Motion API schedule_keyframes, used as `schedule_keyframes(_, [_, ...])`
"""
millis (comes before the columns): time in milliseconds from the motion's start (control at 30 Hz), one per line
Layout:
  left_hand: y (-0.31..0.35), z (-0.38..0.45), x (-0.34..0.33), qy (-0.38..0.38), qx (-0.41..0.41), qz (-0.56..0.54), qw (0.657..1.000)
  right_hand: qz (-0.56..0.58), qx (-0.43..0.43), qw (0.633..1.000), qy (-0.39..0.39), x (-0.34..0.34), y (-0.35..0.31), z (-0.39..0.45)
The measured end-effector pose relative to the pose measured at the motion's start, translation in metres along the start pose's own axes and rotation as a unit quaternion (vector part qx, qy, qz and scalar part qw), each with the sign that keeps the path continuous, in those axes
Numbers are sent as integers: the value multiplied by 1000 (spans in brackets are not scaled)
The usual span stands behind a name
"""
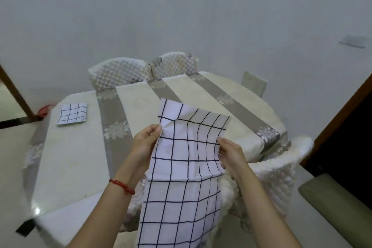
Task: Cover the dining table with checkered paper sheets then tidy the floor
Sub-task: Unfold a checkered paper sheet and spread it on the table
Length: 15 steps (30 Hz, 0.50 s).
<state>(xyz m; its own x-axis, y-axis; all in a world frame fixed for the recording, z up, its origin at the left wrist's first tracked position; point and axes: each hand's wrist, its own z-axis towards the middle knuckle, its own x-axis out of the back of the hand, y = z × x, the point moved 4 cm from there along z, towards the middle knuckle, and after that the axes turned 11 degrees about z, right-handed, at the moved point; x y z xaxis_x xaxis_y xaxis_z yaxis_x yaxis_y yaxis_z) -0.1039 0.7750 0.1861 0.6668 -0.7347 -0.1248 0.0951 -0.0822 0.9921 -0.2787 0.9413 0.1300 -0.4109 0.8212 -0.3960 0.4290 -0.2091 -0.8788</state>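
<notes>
From the head view, the left hand pinches the left edge of a checkered sheet while the right hand pinches its right edge. The sheet is held up in the air over the near edge of the tabletop, likely so its folds can fall open before it is laid flat. Its lower half hangs down toward the floor, just left of a white chair. A folded stack of sheets waits at the tabletop's far-left corner, probably as supply.
</notes>
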Motion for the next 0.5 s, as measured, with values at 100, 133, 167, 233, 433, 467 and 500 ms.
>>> schedule_keyframes(100, [-3,-1,20,65,20,-1,998,6,34,999,-25,-16,-5,1])
schedule_keyframes(133, [-5,-1,27,79,35,-14,996,-4,47,999,-24,-20,-6,2])
schedule_keyframes(167, [-8,0,34,93,51,-24,994,-14,59,998,-19,-22,-7,4])
schedule_keyframes(233, [-12,1,46,120,75,-23,990,-50,78,996,2,-25,-8,7])
schedule_keyframes(433, [-16,-2,62,164,47,126,977,-93,115,989,22,-38,-15,5])
schedule_keyframes(467, [-15,-2,64,174,39,141,974,-98,119,988,24,-39,-15,4])
schedule_keyframes(500, [-16,-2,66,183,34,150,971,-97,121,988,25,-39,-16,2])
